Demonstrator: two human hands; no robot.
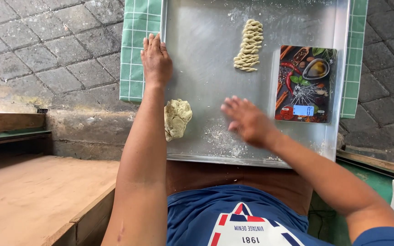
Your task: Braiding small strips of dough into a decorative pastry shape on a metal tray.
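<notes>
The left hand (156, 59) lies flat and open on the tray's (206, 68) left edge, the blurred right hand (247, 120) hovers open and empty, and the dough (177, 118), near-left, looks soft and sticky, best cupped underneath.

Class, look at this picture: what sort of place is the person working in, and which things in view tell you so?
Probably an informal outdoor spot for making dough snacks at home: a metal tray on a green checked cloth over stone paving, with dough and a kitchen scale.
</notes>
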